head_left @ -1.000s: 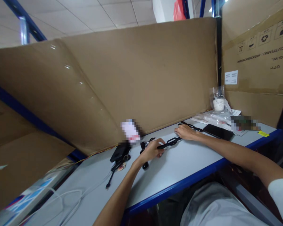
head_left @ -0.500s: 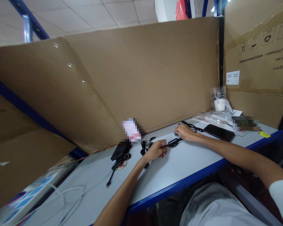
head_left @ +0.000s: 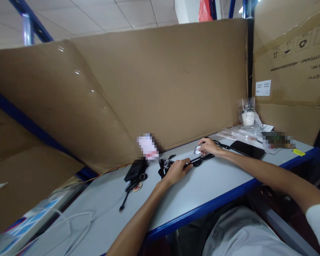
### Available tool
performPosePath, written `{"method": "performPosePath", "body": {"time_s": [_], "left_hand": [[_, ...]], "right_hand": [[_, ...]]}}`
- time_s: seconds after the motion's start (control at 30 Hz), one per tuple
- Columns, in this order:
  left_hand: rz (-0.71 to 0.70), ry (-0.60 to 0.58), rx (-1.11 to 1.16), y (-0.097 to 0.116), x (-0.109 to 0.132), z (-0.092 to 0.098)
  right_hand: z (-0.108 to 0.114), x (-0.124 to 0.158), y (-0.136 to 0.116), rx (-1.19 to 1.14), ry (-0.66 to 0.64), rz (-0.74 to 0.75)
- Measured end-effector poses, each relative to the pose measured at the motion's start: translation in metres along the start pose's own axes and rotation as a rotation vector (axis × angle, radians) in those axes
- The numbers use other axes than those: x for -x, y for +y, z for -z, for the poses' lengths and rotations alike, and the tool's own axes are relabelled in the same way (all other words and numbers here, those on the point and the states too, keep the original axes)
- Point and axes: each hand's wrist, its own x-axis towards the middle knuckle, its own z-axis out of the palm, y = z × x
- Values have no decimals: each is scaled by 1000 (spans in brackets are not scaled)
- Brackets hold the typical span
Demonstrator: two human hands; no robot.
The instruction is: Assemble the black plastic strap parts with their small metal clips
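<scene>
My left hand (head_left: 177,170) rests on the grey table (head_left: 197,192) with its fingers curled over the end of a black strap-like part (head_left: 200,161). Right behind it lies a small cluster of black clips (head_left: 165,165). My right hand (head_left: 209,146) lies further along the table, fingers bent around a small white piece (head_left: 197,150) at its fingertips. The black strap-like part runs between the two hands. A thin black cable (head_left: 220,144) passes behind the right hand.
A black adapter with cord (head_left: 134,173) lies left of the hands. A black phone (head_left: 247,149), clear plastic bags (head_left: 237,133) and a bagged white object (head_left: 248,114) sit to the right. Tall cardboard sheets (head_left: 160,81) wall the back; white cables (head_left: 77,224) trail left.
My left hand slid forward along the black part toward the clips. My right hand lifted slightly and now shows a small white piece at its fingertips.
</scene>
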Motion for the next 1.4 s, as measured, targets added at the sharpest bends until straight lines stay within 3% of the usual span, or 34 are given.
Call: {"method": "performPosePath", "body": {"time_s": [0.23,0.47,0.83,1.4], "left_hand": [[-36,5,-76,2,1,0],[-12,-33,-104,5,2,0],[-24,-15,-79,5,0,-1],[90,-5,13,3,-4,-1]], "right_hand": [[-4,3,0,-181,-94,-90],[-2,7,-4,-202,-134,-68],[-12,6,-1,-3,-80,87],[-17,8,3,317,-169,177]]}}
